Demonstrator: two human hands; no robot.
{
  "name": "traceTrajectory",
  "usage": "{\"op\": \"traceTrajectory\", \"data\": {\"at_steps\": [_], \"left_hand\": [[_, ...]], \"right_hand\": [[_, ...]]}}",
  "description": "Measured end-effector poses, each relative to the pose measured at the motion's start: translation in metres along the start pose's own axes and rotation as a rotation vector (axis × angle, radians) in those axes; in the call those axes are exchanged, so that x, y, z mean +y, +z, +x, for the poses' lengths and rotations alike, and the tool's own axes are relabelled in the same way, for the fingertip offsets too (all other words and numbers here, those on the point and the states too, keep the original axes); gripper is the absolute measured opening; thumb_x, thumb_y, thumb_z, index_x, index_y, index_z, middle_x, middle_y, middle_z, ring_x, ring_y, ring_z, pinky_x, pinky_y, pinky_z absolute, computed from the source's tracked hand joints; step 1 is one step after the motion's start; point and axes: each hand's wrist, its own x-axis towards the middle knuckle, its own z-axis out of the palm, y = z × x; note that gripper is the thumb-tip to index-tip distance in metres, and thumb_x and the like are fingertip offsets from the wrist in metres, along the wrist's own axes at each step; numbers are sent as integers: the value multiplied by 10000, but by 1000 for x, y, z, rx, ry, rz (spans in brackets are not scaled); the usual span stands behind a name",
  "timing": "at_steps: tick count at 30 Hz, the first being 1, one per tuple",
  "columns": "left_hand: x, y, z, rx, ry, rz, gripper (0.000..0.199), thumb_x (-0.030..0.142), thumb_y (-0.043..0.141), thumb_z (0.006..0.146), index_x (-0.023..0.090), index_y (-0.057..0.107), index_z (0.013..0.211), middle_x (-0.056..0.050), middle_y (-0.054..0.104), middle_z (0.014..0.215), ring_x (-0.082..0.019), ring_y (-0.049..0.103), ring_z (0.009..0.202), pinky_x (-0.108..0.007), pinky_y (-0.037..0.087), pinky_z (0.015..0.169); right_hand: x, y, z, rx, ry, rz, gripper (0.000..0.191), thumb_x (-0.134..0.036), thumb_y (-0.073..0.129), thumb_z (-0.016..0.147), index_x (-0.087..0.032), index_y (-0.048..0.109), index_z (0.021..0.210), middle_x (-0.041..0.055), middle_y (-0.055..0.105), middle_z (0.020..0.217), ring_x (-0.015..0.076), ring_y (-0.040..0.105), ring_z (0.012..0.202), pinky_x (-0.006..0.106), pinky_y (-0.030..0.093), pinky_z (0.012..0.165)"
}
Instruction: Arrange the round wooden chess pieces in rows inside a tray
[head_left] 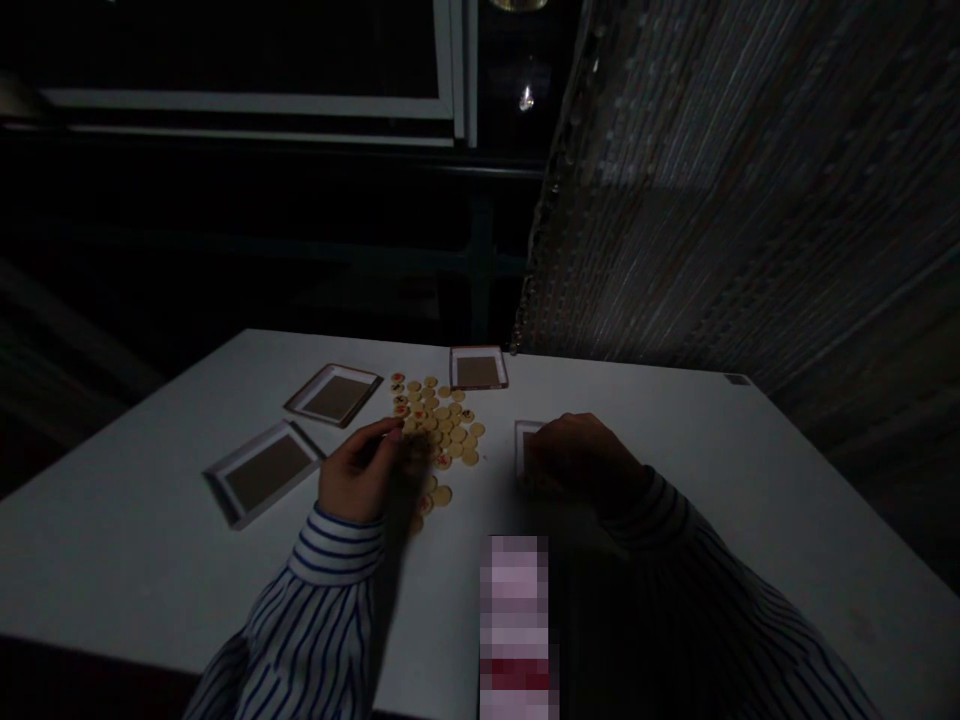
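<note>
A loose pile of round wooden Chinese chess pieces point(450, 435) lies on the white table point(660, 410), a few showing red or black characters. At the pile's left edge is my left hand point(358, 470), thumb and forefinger brought together; whatever lies between the tips cannot be made out. My right hand point(589, 460) is closed, knuckles up, over a small shallow box point(517, 440) right of the pile. Its fingertips point down into the box and are lost in shadow. The hand covers most of that box.
Three more shallow boxes with brown bottoms surround the pile: a near-left box point(262, 472), a back-left box point(334, 395) and a back box point(478, 370). A bead curtain point(645, 200) hangs behind the table's right side. A blurred-out pinkish patch point(517, 620) covers the front middle.
</note>
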Motion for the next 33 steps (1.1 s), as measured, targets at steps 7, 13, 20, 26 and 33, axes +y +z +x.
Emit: {"op": "traceTrajectory", "data": {"at_steps": [7,13,20,26,33], "left_hand": [[-15,-23,-6,57,82,188,273,389,538,685,164,630,809,-42,654,786,-141,597,652,-252,492,586],[-37,-22,-13,6,231,273,235,340,502,730,160,612,834,-62,633,877,-164,591,796,-299,486,709],[-57,-18,-27,-30,334,241,183,302,489,744,177,608,806,-54,645,843,-161,584,823,-338,455,808],[-57,-15,-32,-78,370,279,183,286,482,751,190,601,851,-54,647,840,-155,580,815,-316,455,789],[-58,-12,-34,-108,399,291,181,262,484,750,175,601,857,-58,644,847,-158,579,815,-318,459,773]], "right_hand": [[-24,11,10,46,-34,137,211,-297,434,791,-193,590,887,42,620,852,155,536,791,293,339,697],[-56,15,25,-38,-66,119,219,-313,444,778,-208,563,929,45,609,909,172,538,807,314,353,700],[-83,37,45,-156,-122,149,224,-294,457,763,-176,544,931,65,591,927,190,513,861,317,356,707],[-87,64,48,-113,-99,174,236,-334,464,764,-174,523,929,72,561,981,199,484,896,328,344,734],[-87,72,48,-110,-113,182,209,-318,431,785,-181,531,907,63,574,954,197,479,901,332,339,741]]}}
